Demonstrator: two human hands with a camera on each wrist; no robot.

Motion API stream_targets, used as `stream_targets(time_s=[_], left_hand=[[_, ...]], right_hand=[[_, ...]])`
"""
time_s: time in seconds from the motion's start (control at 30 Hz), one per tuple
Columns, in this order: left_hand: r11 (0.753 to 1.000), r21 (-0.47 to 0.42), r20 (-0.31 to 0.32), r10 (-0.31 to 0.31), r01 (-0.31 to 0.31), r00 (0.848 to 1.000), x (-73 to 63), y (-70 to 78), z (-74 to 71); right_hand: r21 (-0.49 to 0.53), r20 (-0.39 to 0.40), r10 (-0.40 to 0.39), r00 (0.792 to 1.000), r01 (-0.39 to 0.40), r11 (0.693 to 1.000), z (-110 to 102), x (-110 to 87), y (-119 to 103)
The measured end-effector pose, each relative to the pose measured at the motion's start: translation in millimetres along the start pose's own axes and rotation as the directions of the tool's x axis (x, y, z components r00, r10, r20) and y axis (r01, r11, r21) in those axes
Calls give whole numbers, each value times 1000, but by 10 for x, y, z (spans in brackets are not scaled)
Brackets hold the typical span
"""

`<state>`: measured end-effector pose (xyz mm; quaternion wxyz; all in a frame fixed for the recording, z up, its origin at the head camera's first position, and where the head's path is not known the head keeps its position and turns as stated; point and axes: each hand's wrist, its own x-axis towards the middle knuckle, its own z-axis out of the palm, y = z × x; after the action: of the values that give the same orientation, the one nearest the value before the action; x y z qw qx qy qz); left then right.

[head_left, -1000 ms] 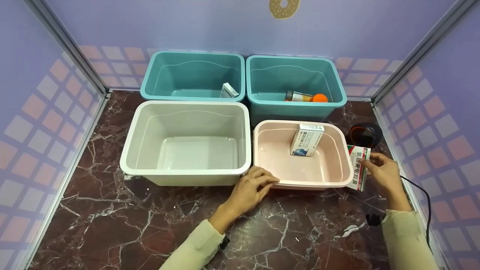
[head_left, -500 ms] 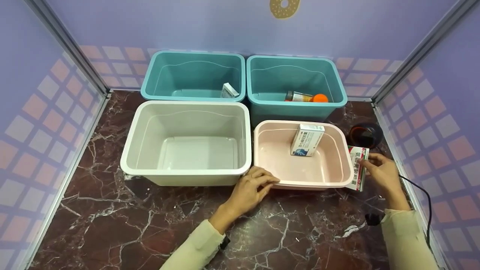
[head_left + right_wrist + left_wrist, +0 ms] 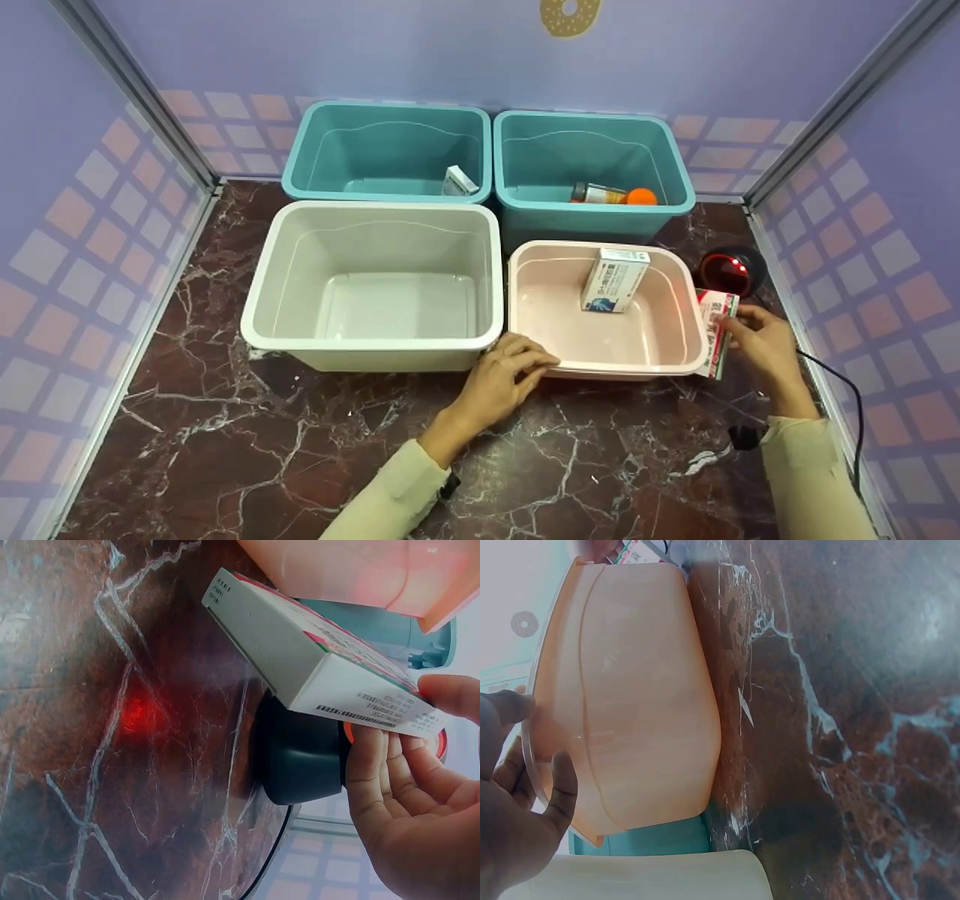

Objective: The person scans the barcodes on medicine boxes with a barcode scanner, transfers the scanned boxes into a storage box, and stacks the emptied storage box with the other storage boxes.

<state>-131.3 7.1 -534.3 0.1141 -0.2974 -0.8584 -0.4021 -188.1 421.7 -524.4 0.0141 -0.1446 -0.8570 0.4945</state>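
Observation:
My right hand (image 3: 766,346) pinches a white, red and green medicine box (image 3: 716,330) between thumb and fingers, just right of the pink bin (image 3: 600,368). In the right wrist view a barcode on the box's end faces the black scanner (image 3: 300,761), whose window glows red in the head view. My left hand (image 3: 510,369) holds the pink bin's front rim near its left corner, thumb outside the wall and fingers over the edge. Inside that bin leans a white and blue medicine box (image 3: 615,281).
A white bin (image 3: 371,345) stands to the left. Behind are two teal bins, the left one (image 3: 382,199) holding a small white box (image 3: 457,181), the right one (image 3: 589,225) a bottle (image 3: 602,194) and an orange-capped item (image 3: 641,196). A black cable (image 3: 855,390) runs along the right wall.
The scanner's window, dark before, now glows red. The medicine box in my right hand has shifted and tilted slightly. My left hand stays on the pink bin's rim.

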Motion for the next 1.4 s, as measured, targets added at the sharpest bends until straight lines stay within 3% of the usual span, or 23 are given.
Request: stream_targets(time_s=[1.1,1.4], left_hand=[[1000,-29,6,-6,6,1000,5,-3,-7],[1000,-21,1,-4,4,1000,-4,-6,-1]], right_hand=[[82,-1,18,1000,-17,996,-60,-9,-77],[-28,-19,-16,1000,16,999,-178,-32,-173]])
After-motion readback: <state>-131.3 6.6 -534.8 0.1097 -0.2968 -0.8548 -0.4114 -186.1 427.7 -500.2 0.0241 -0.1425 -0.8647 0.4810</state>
